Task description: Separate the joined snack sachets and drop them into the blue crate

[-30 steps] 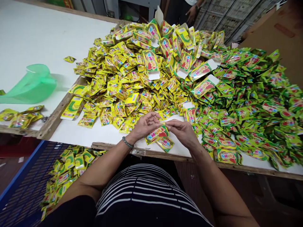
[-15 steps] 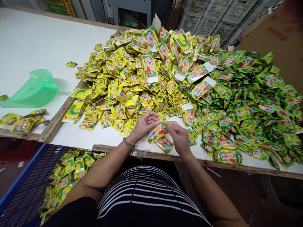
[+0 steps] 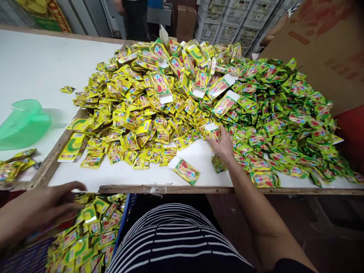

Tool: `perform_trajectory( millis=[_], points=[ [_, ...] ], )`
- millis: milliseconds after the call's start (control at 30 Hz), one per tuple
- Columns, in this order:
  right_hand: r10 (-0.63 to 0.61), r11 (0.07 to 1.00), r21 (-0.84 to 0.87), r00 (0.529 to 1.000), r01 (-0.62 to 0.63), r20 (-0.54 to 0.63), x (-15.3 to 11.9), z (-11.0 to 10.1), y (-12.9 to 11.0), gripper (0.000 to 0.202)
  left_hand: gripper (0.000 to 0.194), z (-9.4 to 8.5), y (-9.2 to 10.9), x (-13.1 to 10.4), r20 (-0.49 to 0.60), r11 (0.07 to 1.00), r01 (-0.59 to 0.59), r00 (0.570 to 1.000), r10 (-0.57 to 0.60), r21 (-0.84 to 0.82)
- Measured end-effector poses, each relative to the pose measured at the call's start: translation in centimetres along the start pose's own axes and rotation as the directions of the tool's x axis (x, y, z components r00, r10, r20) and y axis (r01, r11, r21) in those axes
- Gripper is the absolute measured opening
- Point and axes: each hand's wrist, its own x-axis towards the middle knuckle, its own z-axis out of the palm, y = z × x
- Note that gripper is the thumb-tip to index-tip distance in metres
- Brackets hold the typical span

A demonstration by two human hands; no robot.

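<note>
Yellow-and-green cardboard box with a white end flap (image 3: 212,134) was at the near edge of the heaped green foil packets (image 3: 270,117) on the white desk (image 3: 196,151), the right hand's (image 3: 223,145) grip clamped on it. The blurred left hand (image 3: 47,206) hung, fingers apart, over the box-filled blue plastic crate (image 3: 122,223). Another flapped, printed box (image 3: 186,170) lay between them.

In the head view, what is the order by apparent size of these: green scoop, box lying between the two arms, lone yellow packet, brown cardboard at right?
Largest to smallest:
1. Brown cardboard
2. Green scoop, partly outside the picture
3. Box
4. Lone yellow packet
</note>
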Motion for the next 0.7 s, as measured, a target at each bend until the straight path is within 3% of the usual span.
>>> perform_trajectory(
  millis=[33,67,133,233,267,300,367,467,533,567,633,700],
  points=[
    [0.008,0.999,-0.035,0.999,-0.007,0.035,0.4,0.1,0.6,0.08,0.027,-0.7,-1.1,-0.9,0.033,0.989,0.052,0.998,-0.057,0.14],
    [0.004,0.999,-0.038,0.998,-0.002,0.058,0.6,0.2,0.9,0.082,0.031,-1.0,-1.3,-1.5,0.0,0.961,0.114,0.993,-0.118,0.253],
    [-0.006,0.999,0.034,1.0,0.005,0.027,0.2,0.7,0.8,0.08,0.035,0.0,0.6,-1.3,-0.013,0.923,0.173,0.984,-0.179,0.345],
    [0.012,0.96,0.281,1.0,-0.004,-0.026,-1.9,1.2,-1.1,0.063,0.037,4.8,6.9,2.2,0.021,0.997,0.049,0.998,-0.051,0.068],
    [0.01,0.928,0.373,1.0,-0.003,-0.016,-2.8,1.4,-2.0,0.056,0.036,7.0,9.0,3.9,-0.029,0.997,-0.014,0.999,0.012,-0.074],
    [-0.002,0.888,0.459,1.0,0.0,0.004,-3.9,1.5,-3.0,0.051,0.037,9.2,10.9,5.7,-0.072,0.975,-0.059,0.996,0.045,-0.213],
    [-0.049,0.809,0.588,0.995,-0.012,0.089,-6.0,1.7,-4.8,0.045,0.047,13.5,13.7,9.3,-0.034,0.878,-0.081,0.997,0.074,-0.471],
    [-0.133,0.727,0.679,0.95,-0.099,0.281,-8.3,1.3,-5.9,0.041,0.053,18.1,15.8,13.2,0.054,0.712,-0.068,0.988,0.147,-0.699],
    [-0.109,0.773,0.628,0.955,-0.094,0.277,-9.1,0.3,-4.6,0.044,0.05,19.4,15.9,14.6,0.053,0.649,-0.061,0.987,0.155,-0.758],
    [-0.069,0.831,0.553,0.975,-0.061,0.211,-9.1,-0.3,-3.3,0.046,0.049,19.7,15.8,14.9,0.039,0.631,-0.06,0.989,0.141,-0.773],
    [0.001,0.969,0.249,1.0,-0.002,0.004,-8.8,-1.4,-0.1,0.05,0.048,19.7,15.2,15.2,0.018,0.609,-0.05,0.994,0.105,-0.791],
    [0.005,1.0,-0.025,0.999,-0.007,-0.053,-8.2,-2.0,3.0,0.056,0.044,19.6,14.7,15.0,0.04,0.604,-0.02,0.995,0.086,-0.797]
  ],
)
